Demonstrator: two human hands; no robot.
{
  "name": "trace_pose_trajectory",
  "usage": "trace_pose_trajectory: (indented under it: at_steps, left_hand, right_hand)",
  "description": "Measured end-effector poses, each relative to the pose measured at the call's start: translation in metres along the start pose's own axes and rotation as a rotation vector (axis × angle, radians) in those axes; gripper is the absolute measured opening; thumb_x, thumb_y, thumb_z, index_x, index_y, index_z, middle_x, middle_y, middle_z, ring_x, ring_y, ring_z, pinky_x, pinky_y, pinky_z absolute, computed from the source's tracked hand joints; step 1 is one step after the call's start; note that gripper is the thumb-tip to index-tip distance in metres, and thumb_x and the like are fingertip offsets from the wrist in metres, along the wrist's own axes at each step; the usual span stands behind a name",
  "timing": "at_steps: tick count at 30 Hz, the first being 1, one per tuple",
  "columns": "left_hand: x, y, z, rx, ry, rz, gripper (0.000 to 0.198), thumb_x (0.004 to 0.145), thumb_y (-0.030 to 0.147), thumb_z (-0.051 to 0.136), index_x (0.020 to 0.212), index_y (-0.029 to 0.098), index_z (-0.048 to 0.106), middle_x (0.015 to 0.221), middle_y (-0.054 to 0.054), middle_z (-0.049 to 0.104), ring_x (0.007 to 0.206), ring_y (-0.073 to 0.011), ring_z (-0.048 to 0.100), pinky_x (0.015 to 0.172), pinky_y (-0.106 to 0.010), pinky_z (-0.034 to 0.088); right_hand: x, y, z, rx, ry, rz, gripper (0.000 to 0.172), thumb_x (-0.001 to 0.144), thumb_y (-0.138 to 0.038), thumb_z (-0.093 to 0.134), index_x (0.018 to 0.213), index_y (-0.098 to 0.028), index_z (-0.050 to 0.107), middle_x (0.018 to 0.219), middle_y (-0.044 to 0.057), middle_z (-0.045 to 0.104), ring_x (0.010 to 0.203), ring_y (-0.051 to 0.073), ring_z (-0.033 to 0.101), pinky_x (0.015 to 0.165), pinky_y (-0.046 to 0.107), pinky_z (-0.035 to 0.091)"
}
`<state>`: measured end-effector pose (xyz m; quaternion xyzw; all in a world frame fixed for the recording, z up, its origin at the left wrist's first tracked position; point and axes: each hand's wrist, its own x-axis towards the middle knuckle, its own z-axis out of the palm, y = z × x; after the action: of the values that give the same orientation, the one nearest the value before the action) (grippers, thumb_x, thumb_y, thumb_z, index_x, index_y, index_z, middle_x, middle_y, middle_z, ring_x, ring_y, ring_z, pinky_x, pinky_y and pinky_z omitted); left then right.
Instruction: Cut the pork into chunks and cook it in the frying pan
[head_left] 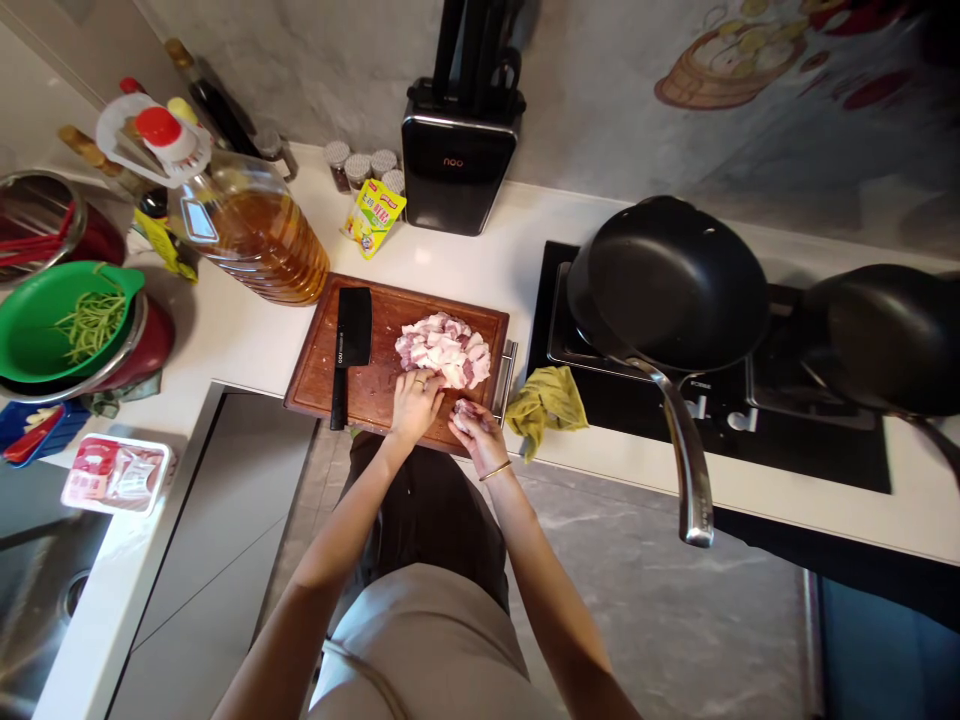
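Observation:
A wooden cutting board (pixel 375 395) lies on the white counter with a pile of cut raw pork (pixel 444 348) on its right half. My left hand (pixel 414 403) rests on the board with curled fingers touching the near edge of the pile. My right hand (pixel 471 422) is closed on a few pieces of pork at the board's front right corner. A black cleaver (pixel 349 342) lies flat on the left half of the board, apart from both hands.
A yellow cloth (pixel 547 402) lies right of the board. Two black pans (pixel 671 280) sit on the hob. A large oil bottle (pixel 240 225), knife block (pixel 457 150), green colander of beans (pixel 64 320) and meat tray (pixel 116 473) stand around.

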<state>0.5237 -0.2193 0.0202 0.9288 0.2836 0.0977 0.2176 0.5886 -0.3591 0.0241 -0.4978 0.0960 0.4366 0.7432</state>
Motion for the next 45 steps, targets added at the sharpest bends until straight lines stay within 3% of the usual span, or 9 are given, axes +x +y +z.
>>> trace_pose_trajectory:
  at_steps: [3,9,17,20,24,29,36,41,45]
  left_hand:
    - [0.007,0.004,0.008,0.081,-0.014,0.027,0.029,0.088,0.028,0.049,0.113,0.019,0.060,0.117,-0.012,0.059,0.110,-0.0287,0.049,0.095,-0.043,0.035]
    - [0.015,-0.001,0.006,-0.033,0.079,-0.197,0.021,0.085,0.030,0.052,0.097,0.019,0.066,0.103,-0.011,0.065,0.101,-0.0285,0.055,0.090,-0.043,0.037]
    - [0.017,-0.034,-0.010,-1.067,0.116,-0.612,0.024,0.075,0.039,0.061,0.077,0.016,0.064,0.070,-0.001,0.066,0.066,-0.0135,0.062,0.067,-0.024,0.045]
    - [0.014,-0.037,-0.015,-1.242,0.076,-0.707,0.028,0.068,0.042,0.067,0.078,0.015,0.064,0.072,-0.003,0.067,0.066,-0.0134,0.064,0.066,-0.024,0.046]
    - [0.011,-0.031,-0.019,-1.017,0.004,-0.526,0.031,0.075,0.042,0.062,0.092,0.017,0.068,0.087,-0.006,0.071,0.080,-0.0174,0.066,0.076,-0.029,0.049]
    - [0.007,-0.018,-0.020,-0.322,-0.094,-0.093,0.036,0.085,0.026,0.054,0.120,0.023,0.061,0.113,-0.007,0.067,0.105,-0.0218,0.059,0.095,-0.037,0.042]
    - [-0.012,-0.009,-0.006,0.095,-0.045,-0.067,0.030,0.085,0.029,0.054,0.114,0.023,0.060,0.119,-0.011,0.059,0.107,-0.0281,0.050,0.091,-0.042,0.038]
    - [-0.017,-0.011,-0.001,0.142,-0.026,-0.116,0.026,0.089,0.029,0.045,0.107,0.019,0.061,0.115,-0.014,0.058,0.107,-0.0297,0.049,0.092,-0.045,0.036]
    - [-0.013,-0.006,-0.011,0.096,0.023,-0.109,0.037,0.085,0.029,0.051,0.119,0.018,0.055,0.125,-0.014,0.054,0.113,-0.0303,0.046,0.099,-0.047,0.032]
  right_hand:
    - [0.001,0.001,0.001,-0.008,0.013,0.027,0.030,0.060,-0.021,0.079,0.085,-0.027,0.066,0.105,-0.002,0.069,0.096,0.017,0.064,0.095,0.043,0.049]
    - [0.001,0.002,0.002,-0.006,0.066,0.078,0.031,0.058,-0.024,0.080,0.085,-0.026,0.066,0.101,-0.002,0.070,0.088,0.017,0.067,0.092,0.046,0.050]
    - [-0.002,-0.002,-0.005,0.076,0.006,0.046,0.022,0.064,-0.026,0.076,0.083,-0.026,0.066,0.097,-0.001,0.071,0.091,0.017,0.066,0.094,0.047,0.048]
    - [0.000,-0.003,-0.004,0.099,-0.012,0.068,0.021,0.066,-0.027,0.075,0.084,-0.026,0.067,0.094,-0.002,0.072,0.090,0.017,0.066,0.095,0.048,0.047]
    - [0.003,-0.004,-0.001,0.102,-0.016,0.078,0.019,0.065,-0.028,0.075,0.082,-0.026,0.067,0.094,-0.002,0.072,0.090,0.017,0.066,0.096,0.047,0.046]
    - [0.003,-0.005,0.000,0.097,-0.001,0.075,0.019,0.065,-0.028,0.074,0.082,-0.026,0.067,0.093,-0.002,0.072,0.093,0.018,0.066,0.095,0.045,0.047]
    - [0.003,-0.008,-0.007,0.173,0.021,0.191,0.020,0.069,-0.033,0.071,0.088,-0.026,0.068,0.097,0.000,0.073,0.096,0.022,0.067,0.097,0.046,0.047]
    - [0.003,-0.011,-0.011,0.195,-0.001,0.216,0.021,0.073,-0.037,0.068,0.090,-0.023,0.068,0.097,0.003,0.073,0.101,0.025,0.066,0.098,0.048,0.047]
    - [0.004,-0.009,-0.012,0.217,0.007,0.170,0.017,0.071,-0.034,0.071,0.085,-0.025,0.066,0.096,0.001,0.073,0.098,0.024,0.068,0.098,0.048,0.046]
